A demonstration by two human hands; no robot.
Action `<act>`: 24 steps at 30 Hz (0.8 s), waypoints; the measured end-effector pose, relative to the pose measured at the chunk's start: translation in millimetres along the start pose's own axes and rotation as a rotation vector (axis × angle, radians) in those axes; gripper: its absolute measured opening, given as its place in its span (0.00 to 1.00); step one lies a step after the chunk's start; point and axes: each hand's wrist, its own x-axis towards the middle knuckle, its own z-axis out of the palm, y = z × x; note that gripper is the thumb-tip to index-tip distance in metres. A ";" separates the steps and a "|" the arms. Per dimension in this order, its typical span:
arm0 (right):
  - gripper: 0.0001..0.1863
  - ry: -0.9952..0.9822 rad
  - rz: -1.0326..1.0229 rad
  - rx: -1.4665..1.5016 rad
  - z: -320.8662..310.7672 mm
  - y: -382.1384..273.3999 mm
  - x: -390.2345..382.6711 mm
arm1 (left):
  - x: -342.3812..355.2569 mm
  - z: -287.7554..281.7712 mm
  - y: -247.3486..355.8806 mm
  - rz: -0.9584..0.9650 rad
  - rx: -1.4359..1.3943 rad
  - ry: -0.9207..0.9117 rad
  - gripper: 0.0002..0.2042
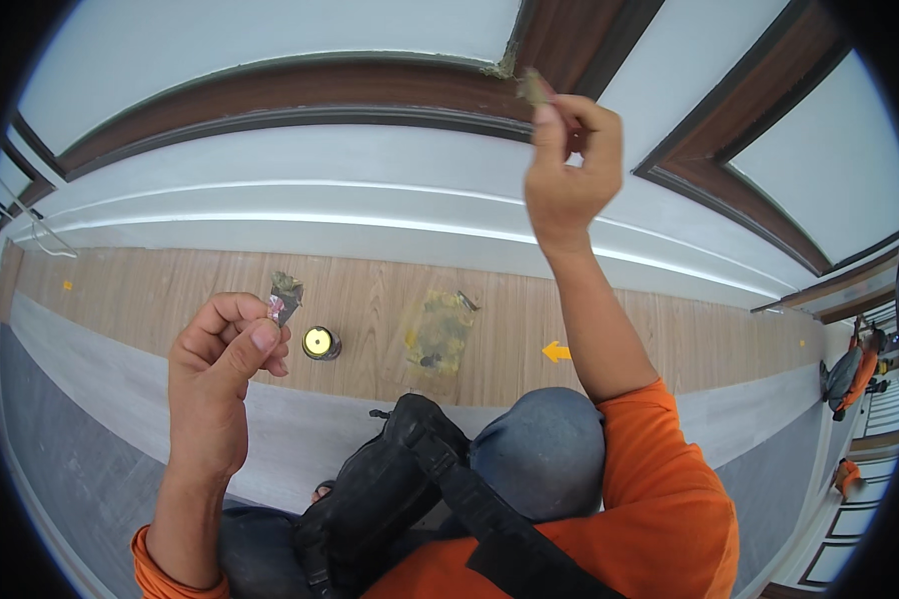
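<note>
My left hand (pixel 215 374) is raised over the floor, pinching a small dark flat blade (pixel 288 296) between thumb and fingers. Greenish-brown putty clings to the blade's upper end. At the wall, my right hand (pixel 577 170) grips a small flat scraper (pixel 534 90) smeared with the same kind of paste; its exact shape is blurred. The scraper's tip is close to the inner corner of a dark brown wooden frame (pixel 400 88). Rough putty (pixel 504 68) sits along that corner; whether the tip touches it I cannot tell.
On the wood-look floor (pixel 190 275) stand a small round can with a yellow top (pixel 320 342) and, beside it, a clear sheet smeared yellow-green (pixel 440 334). An orange arrow marker (pixel 557 351) lies further right. My knee (pixel 539 454) and black bag (pixel 385 479) are close. Another person (pixel 857 369) is at far right.
</note>
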 end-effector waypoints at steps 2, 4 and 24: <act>0.05 0.032 0.205 0.173 -6.8 -2.1 6.6 | 0.0 -0.4 -0.3 -0.002 0.014 -0.004 0.06; 0.06 -0.090 0.126 -0.023 -7.5 -8.8 3.6 | 1.6 -0.4 -1.7 0.004 0.008 -0.018 0.06; 0.10 -0.030 -0.191 -0.281 17.2 2.7 0.1 | -0.4 0.9 -1.9 -0.021 -0.011 0.006 0.05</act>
